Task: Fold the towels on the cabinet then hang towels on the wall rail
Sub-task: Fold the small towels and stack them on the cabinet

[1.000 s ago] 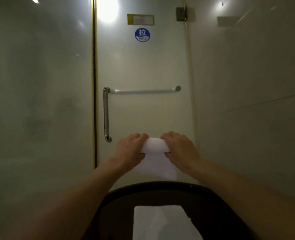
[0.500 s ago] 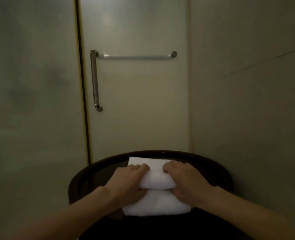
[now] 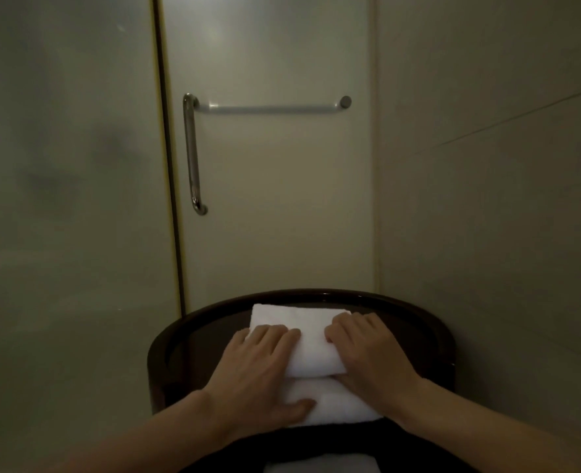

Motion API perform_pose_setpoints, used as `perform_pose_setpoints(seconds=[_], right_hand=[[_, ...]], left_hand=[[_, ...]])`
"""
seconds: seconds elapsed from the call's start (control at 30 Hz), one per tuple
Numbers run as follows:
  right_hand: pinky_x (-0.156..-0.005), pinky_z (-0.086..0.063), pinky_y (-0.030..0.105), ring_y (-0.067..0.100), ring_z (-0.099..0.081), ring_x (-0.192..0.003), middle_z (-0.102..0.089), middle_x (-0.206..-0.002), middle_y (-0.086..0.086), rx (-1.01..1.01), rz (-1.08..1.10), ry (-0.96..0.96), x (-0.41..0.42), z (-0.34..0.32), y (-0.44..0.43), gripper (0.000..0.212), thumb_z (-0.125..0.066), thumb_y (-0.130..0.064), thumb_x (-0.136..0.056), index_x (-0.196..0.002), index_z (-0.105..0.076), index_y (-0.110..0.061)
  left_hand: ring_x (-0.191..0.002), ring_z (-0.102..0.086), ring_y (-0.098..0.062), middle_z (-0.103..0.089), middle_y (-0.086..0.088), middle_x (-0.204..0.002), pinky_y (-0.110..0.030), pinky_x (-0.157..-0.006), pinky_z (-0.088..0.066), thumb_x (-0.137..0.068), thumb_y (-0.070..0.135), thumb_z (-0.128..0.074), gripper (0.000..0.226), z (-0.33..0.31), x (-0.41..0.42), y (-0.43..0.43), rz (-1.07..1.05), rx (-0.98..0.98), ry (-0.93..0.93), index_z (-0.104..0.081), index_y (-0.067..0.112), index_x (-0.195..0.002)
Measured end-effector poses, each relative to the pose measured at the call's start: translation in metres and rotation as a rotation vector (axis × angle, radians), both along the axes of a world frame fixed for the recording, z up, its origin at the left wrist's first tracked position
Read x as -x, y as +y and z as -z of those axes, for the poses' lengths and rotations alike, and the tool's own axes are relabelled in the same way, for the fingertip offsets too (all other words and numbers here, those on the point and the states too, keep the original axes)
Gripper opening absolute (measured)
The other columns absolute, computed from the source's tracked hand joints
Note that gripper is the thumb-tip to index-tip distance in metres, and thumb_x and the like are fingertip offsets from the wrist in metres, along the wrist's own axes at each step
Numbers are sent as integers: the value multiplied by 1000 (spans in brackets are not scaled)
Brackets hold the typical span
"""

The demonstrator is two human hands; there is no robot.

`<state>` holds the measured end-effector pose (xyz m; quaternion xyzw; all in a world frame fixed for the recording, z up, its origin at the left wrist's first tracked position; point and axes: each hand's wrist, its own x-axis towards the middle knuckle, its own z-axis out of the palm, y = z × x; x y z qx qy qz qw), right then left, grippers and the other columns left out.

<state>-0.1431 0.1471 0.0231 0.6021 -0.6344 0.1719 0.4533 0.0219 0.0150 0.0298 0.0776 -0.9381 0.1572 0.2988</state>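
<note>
A white towel (image 3: 313,349) lies folded in layers on the dark round cabinet top (image 3: 193,339). My left hand (image 3: 258,373) covers the left end of the upper fold, with its thumb resting on the lower layer. On the right end sits my right hand (image 3: 371,353), fingers curled over the same fold. Both hands hold the fold down against the cabinet. A metal rail (image 3: 272,108) runs across the glass door above, with nothing on it.
A vertical metal handle (image 3: 191,155) is fixed at the left end of the rail. Frosted glass stands to the left and a tiled wall (image 3: 487,199) to the right. Another white towel (image 3: 319,465) shows at the bottom edge.
A second ago my hands held the towel up in front of the door. They have lowered it onto the cabinet and now rest flatter on its fold.
</note>
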Motion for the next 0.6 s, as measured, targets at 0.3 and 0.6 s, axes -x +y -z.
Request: perform_pose_setpoints(seconds=[0.3,0.6], right_hand=[[-61,-51,21,17,-64,-67,-68,-81,3,-74,-39,-70,6,-6,-5,30,-84,-29,-63,-84,-67,-16],[-119,-16,38,23,-32,-140,-35,-152,10,-297,114,-209,-5,1,3,67,-36,-49,-86,-143,-36,-14]], left_hand=[[-107,-52,-20,-54,0,-126,-37,-89,-39,-78,75,-34,74,7,23,-17,-140,9,-57,-41,25,-132],[-145,-11,-22,-16,-5,-158,-50,-115,5,-79,75,-21,87,12,31,-22,-167,-63,-76,-10,25,-149]])
